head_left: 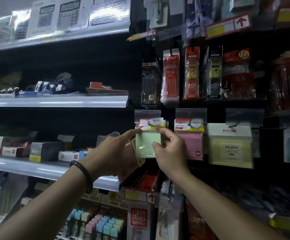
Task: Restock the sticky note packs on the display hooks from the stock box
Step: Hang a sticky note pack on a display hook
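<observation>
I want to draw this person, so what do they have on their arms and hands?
No sleeves show and no gloves: the left hand and right hand are bare, with no rings that I can see. The only thing worn is a dark beaded bracelet around the left wrist.

Both hands meet at a green sticky note pack (pixel 147 144) hanging on the leftmost hook (pixel 152 125), under a clear label holder (pixel 147 116). The right hand (pixel 170 149) pinches it, thumb on the front and forefinger at the header. The left hand (pixel 113 153), bracelet (pixel 83 172) on its wrist, points its forefinger at the header while gripping further packs (pixel 138 161) below. A pink pack (pixel 190 144) and a pale yellow pack (pixel 230 146) hang to the right.
</observation>
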`<action>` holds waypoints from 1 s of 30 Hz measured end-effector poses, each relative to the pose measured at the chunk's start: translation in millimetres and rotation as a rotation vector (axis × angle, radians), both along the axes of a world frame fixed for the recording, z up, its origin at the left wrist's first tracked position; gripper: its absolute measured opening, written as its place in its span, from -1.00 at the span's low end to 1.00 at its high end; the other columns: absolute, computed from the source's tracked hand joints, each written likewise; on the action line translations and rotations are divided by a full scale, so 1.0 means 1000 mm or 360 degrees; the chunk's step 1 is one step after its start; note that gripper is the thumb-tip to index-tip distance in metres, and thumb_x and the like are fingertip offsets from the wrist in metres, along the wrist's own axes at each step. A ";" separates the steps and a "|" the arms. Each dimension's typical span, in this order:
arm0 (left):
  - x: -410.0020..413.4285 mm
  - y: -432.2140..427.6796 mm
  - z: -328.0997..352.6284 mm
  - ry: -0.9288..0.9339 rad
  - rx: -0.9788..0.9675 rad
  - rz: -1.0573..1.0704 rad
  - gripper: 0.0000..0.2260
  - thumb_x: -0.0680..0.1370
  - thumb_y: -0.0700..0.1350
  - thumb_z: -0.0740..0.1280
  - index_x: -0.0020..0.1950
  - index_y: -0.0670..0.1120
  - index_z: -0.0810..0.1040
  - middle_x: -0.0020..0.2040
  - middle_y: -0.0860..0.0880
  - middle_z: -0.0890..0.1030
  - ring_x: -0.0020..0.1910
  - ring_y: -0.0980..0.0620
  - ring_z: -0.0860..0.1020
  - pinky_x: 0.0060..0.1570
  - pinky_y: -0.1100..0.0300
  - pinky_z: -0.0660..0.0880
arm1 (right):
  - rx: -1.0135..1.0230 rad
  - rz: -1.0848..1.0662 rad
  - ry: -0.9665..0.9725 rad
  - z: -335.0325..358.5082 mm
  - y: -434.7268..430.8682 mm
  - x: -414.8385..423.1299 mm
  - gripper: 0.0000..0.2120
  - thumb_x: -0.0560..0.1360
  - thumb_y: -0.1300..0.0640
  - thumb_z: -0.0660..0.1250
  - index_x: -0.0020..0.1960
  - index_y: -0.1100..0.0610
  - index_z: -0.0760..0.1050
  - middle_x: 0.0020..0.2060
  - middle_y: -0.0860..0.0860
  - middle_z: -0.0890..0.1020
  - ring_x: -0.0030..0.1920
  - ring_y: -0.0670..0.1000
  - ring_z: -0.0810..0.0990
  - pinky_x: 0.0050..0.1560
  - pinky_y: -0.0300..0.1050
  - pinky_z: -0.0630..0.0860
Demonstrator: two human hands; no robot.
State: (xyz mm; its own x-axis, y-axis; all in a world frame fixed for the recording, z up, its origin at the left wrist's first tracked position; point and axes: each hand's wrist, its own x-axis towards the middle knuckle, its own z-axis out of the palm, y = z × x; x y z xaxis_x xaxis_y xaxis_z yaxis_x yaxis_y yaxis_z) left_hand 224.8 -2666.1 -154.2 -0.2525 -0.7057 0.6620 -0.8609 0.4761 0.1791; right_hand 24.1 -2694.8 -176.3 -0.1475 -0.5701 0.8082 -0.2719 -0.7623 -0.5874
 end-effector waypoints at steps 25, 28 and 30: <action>-0.026 0.053 -0.055 0.1089 0.0282 -0.0853 -0.57 0.63 -0.34 0.39 0.39 0.07 0.51 0.13 -0.16 0.71 0.01 -0.16 0.77 -0.03 -0.16 0.73 | 0.0005 -0.0023 0.0308 -0.023 0.060 -0.029 -0.77 0.57 0.17 0.48 0.13 -0.07 0.53 -0.30 -0.02 0.62 -0.34 -0.06 0.64 -0.34 -0.09 0.66; -0.046 0.052 -0.052 0.1071 0.0315 -0.0957 -0.60 0.62 -0.30 0.43 0.37 0.07 0.49 0.15 -0.13 0.72 0.03 -0.16 0.76 -0.05 -0.10 0.73 | 0.0018 0.0178 0.0196 -0.032 0.066 -0.043 -0.70 0.56 0.23 0.50 0.15 -0.12 0.56 -0.17 -0.08 0.66 -0.25 -0.06 0.70 -0.28 -0.10 0.68; -0.061 0.049 -0.050 0.1032 0.0312 -0.1004 -0.58 0.62 -0.27 0.44 0.37 0.10 0.49 0.15 -0.13 0.72 0.04 -0.14 0.76 -0.05 -0.08 0.72 | 0.0035 0.0219 0.0155 -0.033 0.065 -0.053 -0.68 0.58 0.27 0.48 0.16 -0.14 0.60 -0.09 -0.13 0.70 -0.15 -0.03 0.75 -0.19 -0.01 0.73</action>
State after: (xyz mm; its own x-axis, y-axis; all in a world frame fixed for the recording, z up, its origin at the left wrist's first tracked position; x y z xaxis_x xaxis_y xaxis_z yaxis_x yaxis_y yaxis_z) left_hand 163.7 -2617.4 -204.6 -0.2498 -0.6780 0.6913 -0.1559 0.7328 0.6624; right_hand -29.1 -2629.7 -209.3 0.0116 -0.5973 0.8019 -0.2222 -0.7835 -0.5804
